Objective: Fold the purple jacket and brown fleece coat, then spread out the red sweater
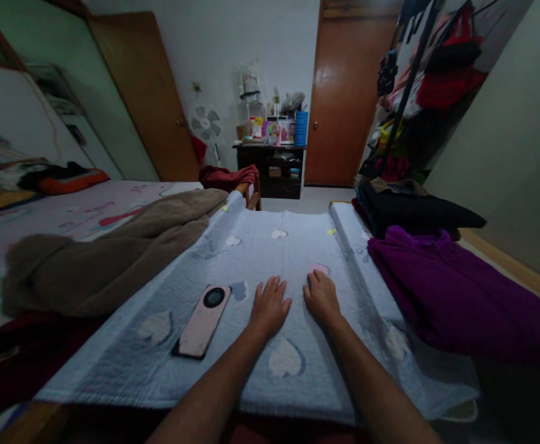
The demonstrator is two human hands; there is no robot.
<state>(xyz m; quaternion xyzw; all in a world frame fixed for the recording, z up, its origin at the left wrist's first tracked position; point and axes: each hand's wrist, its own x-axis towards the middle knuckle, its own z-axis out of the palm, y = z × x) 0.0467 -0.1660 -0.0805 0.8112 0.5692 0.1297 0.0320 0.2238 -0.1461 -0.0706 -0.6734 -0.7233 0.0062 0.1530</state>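
A pale blue cloth printed with heart shapes lies spread in front of me. My left hand rests palm down on it, fingers stretched and slightly apart, holding nothing. Beside it, my right hand also lies palm down on the cloth, with its fingers a little bent and nothing visible in them. A small pink patch shows just beyond the right fingertips; whether it is a print or a separate thing I cannot tell. To the left of my left hand, a pink phone lies with its round camera side up.
A folded purple garment and a stack of dark clothes sit along the right edge. A brown fleece garment lies on the left, next to a bed. Farther off stand a fan, a dark cabinet and a door.
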